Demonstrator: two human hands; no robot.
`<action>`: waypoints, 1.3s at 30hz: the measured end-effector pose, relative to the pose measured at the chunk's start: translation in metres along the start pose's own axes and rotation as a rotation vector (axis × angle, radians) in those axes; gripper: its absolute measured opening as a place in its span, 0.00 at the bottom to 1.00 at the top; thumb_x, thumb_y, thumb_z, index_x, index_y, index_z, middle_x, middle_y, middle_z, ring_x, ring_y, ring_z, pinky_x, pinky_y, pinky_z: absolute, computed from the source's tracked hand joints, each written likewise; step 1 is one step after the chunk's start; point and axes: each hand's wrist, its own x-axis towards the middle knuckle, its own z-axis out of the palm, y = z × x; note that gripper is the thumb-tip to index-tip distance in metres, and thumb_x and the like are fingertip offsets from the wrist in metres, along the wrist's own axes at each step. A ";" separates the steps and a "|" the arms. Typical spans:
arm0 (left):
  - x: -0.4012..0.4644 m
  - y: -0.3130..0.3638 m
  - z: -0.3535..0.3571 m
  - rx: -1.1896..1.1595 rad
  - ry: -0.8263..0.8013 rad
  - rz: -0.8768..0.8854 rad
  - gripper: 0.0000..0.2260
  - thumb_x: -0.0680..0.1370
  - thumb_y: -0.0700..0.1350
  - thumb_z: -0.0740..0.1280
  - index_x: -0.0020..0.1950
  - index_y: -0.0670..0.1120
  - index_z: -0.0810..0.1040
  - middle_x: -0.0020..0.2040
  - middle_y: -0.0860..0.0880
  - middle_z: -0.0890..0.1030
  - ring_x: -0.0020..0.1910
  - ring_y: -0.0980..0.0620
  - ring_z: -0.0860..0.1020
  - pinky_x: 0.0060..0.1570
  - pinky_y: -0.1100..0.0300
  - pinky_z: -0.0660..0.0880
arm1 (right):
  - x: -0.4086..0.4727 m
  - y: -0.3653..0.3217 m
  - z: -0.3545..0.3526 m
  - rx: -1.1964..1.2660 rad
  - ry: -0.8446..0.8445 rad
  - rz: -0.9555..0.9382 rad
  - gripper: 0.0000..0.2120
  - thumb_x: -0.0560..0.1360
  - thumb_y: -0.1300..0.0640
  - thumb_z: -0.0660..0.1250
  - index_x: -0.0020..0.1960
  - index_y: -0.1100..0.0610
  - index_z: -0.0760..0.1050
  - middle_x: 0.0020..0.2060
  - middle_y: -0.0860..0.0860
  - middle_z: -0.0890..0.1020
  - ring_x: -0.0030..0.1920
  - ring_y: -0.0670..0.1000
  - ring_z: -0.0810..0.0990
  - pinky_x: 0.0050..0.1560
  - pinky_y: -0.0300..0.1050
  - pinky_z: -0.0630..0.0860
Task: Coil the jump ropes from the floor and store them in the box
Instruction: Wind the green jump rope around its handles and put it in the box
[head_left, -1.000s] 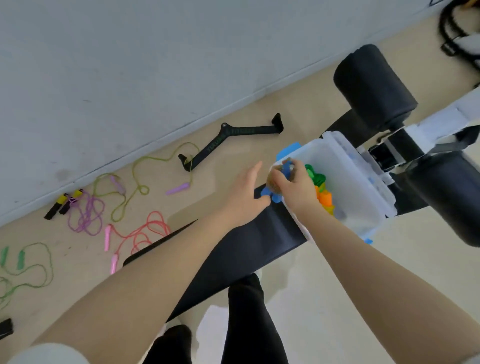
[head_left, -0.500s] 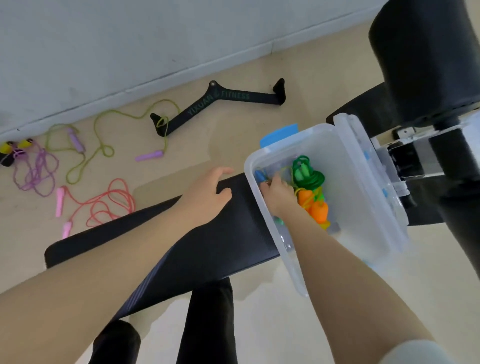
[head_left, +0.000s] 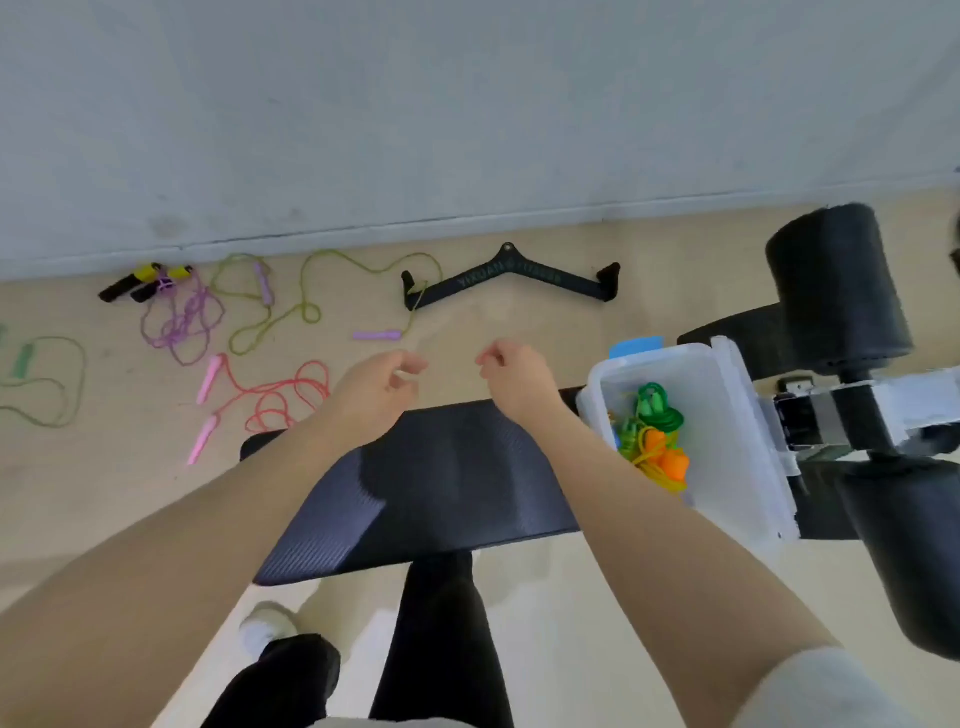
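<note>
I see a tan floor (head_left: 519, 322) under a grey wall, and ropes lie loose left of the box — green rope (head_left: 47, 382), purple rope (head_left: 182, 322), pink rope (head_left: 275, 395). My left hand (head_left: 376, 387) and right hand (head_left: 517, 382) hover over the black tabletop (head_left: 441, 483), fingers loosely curled, holding nothing. The box (head_left: 737, 447) sits on it, coiled ropes (head_left: 652, 436) inside.

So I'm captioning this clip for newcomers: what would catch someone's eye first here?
Probably the bright jump ropes sprawled on the floor by the wall: a red rope with pink handles, a yellow-green one, a purple one. Next, the clear plastic box on the black bench, with coiled green and orange ropes inside. Both hands hover empty.
</note>
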 end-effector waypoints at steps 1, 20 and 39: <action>-0.016 -0.015 -0.019 -0.022 0.038 -0.011 0.14 0.80 0.38 0.59 0.64 0.45 0.73 0.55 0.51 0.75 0.51 0.55 0.72 0.46 0.68 0.64 | -0.006 -0.023 0.013 -0.033 -0.086 -0.041 0.14 0.79 0.60 0.52 0.58 0.61 0.74 0.54 0.58 0.79 0.47 0.52 0.74 0.49 0.46 0.73; -0.313 -0.437 -0.319 -0.210 0.527 -0.232 0.11 0.76 0.35 0.63 0.58 0.41 0.75 0.52 0.44 0.78 0.44 0.46 0.75 0.53 0.55 0.70 | -0.142 -0.375 0.379 -0.711 -0.423 -0.521 0.11 0.79 0.56 0.52 0.46 0.56 0.72 0.45 0.51 0.71 0.46 0.51 0.69 0.46 0.43 0.65; -0.179 -0.589 -0.506 -0.347 0.585 -0.338 0.13 0.79 0.39 0.60 0.63 0.43 0.73 0.55 0.48 0.79 0.49 0.49 0.76 0.37 0.71 0.64 | 0.059 -0.562 0.544 -0.890 -0.460 -0.433 0.13 0.78 0.62 0.50 0.37 0.56 0.67 0.34 0.51 0.70 0.44 0.55 0.73 0.34 0.42 0.66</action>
